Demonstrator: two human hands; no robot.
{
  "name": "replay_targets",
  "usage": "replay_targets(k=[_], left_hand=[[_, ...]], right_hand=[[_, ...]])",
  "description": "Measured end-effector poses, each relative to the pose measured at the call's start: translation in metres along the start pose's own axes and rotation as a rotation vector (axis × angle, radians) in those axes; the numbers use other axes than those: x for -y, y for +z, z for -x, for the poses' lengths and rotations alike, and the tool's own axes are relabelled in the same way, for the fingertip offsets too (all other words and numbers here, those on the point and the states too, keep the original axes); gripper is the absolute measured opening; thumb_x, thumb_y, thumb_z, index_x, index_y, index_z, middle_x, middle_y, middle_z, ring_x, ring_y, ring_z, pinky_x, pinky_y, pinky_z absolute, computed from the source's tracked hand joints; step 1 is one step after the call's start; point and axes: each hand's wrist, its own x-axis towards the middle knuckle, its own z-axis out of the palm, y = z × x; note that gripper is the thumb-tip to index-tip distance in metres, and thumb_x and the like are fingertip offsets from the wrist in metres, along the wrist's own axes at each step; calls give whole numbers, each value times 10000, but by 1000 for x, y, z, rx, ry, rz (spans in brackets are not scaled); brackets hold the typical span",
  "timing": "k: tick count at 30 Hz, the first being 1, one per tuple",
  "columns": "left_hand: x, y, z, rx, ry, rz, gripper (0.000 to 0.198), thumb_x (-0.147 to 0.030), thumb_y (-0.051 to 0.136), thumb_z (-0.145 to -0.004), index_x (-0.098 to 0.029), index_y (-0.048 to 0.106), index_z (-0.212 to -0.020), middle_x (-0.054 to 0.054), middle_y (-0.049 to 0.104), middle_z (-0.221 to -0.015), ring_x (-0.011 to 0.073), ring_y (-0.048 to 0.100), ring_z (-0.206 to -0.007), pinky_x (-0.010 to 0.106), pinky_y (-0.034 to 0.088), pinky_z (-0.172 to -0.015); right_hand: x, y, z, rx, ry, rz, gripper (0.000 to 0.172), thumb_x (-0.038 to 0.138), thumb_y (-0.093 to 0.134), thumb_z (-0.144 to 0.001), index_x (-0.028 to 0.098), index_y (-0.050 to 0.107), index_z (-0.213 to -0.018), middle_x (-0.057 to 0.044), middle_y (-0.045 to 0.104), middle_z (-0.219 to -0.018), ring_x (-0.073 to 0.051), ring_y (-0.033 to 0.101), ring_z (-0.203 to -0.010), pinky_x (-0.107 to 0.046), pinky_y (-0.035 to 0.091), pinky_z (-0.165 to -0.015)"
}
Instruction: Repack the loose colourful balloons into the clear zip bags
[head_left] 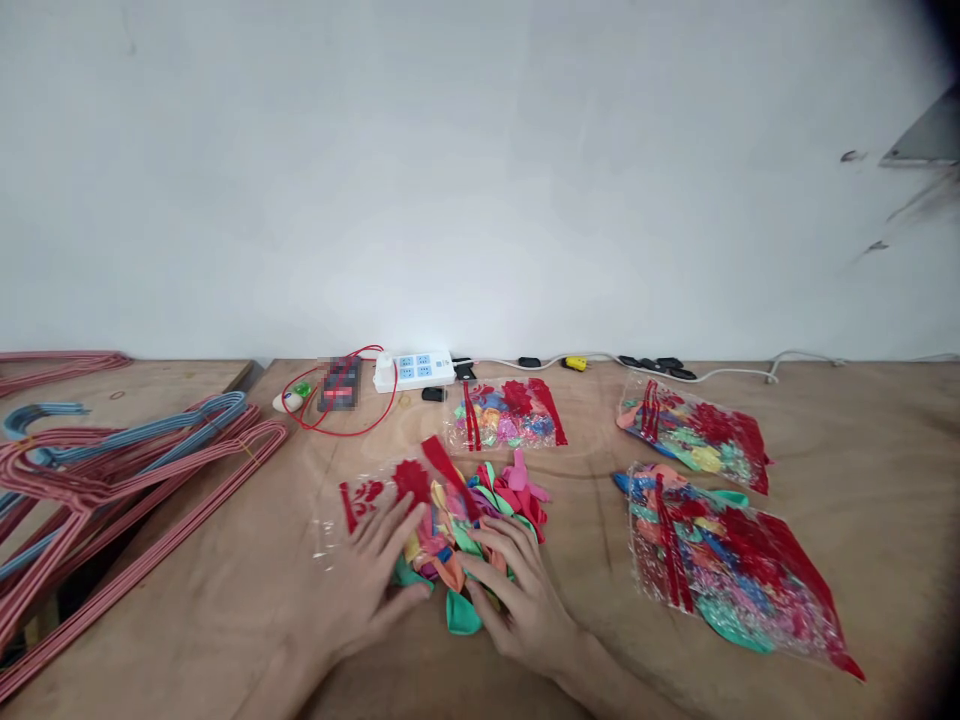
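A person's bare left hand (371,580) rests, fingers spread, over a clear plastic bag with red print (411,482) and the left edge of a heap of limp, multicoloured rubber balloons (450,570). The heap sits centrally on a brown wooden counter (581,490). The right hand (529,608) arches over its right side. Each grip is loosely open, clasping nothing visible. Three filled bags with red print (514,412) lie apart: one behind, two rightward.

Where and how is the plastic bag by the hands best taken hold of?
Probably pinch the plastic bag at its clear left end, the left hand coming from the left: that end looks thin and free of balloons, which heap toward the right.
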Motion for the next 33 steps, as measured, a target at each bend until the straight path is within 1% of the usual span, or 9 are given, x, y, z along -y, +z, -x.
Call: replay_targets(k=[2,4,7,10,13,17,22,29,33], left_hand=[[14,1,21,-39,-247,-88,730,-544,480,-1104,-294,233,-1744,135,395,-1733,385,298,-1631,618,378,-1259],[19,3,39,-85,-514,-177,702,-587,446,-1091,-254,371,-1704,189,415,-1710,469,225,-1636,727,351,-1218],[12,-2,52,-90,-728,-115,715,-608,420,-1086,-223,407,-1688,229,383,-1717,501,226,-1625,782,375,-1163],[2,-22,53,-131,-675,118,639,-534,393,-1120,-280,357,-1705,155,438,-1706,389,408,-1580,645,489,-1168],[8,-46,53,-148,-442,247,546,-418,432,-1112,-350,444,-1654,76,565,-1625,293,590,-1458,480,575,-1132],[36,-59,63,-23,-162,63,557,-267,610,-972,-349,635,-1522,49,571,-1620,318,560,-1483,514,494,-1219],[54,-53,83,90,-169,-147,510,-426,671,-988,-442,646,-1498,17,643,-1550,345,647,-1380,565,550,-1140],[21,-23,84,-66,-332,-196,667,-695,723,-906,-322,673,-1456,112,709,-1297,373,695,-1175,523,591,-951],[6,-8,78,-141,-249,-217,767,-735,723,-888,-268,623,-1488,144,610,-1528,421,557,-1409,597,454,-1156]], right_hand=[[1,0,0,10,-9,-20,404,71,590,-965,243,689,-1317,-111,677,-1344,-319,542,-1388,-566,498,-1151],[3,1,0,29,-23,-44,399,56,589,-948,245,699,-1282,-99,685,-1320,-318,544,-1374,-569,494,-1155],[5,1,-1,84,-39,-78,378,57,599,-928,240,710,-1239,-91,691,-1282,-311,564,-1329,-577,489,-1168],[5,0,-1,148,-42,-95,326,87,613,-939,243,722,-1204,-87,690,-1268,-306,570,-1323,-586,475,-1193],[5,0,-1,189,-32,-102,279,115,625,-962,244,731,-1186,-87,686,-1279,-304,565,-1330,-597,461,-1209],[6,-1,-2,213,-26,-89,262,141,646,-964,249,743,-1181,-85,687,-1295,-304,567,-1328,-615,457,-1214],[9,-5,-6,239,-51,-79,283,168,644,-988,282,742,-1228,-52,723,-1290,-295,590,-1307,-630,430,-1241],[15,-6,-7,292,-79,-47,357,195,631,-997,287,705,-1334,-66,728,-1317,-304,604,-1306,-640,413,-1243],[16,-3,-5,319,-82,-21,382,238,667,-995,291,691,-1373,-69,706,-1373,-321,588,-1331,-654,415,-1232]])
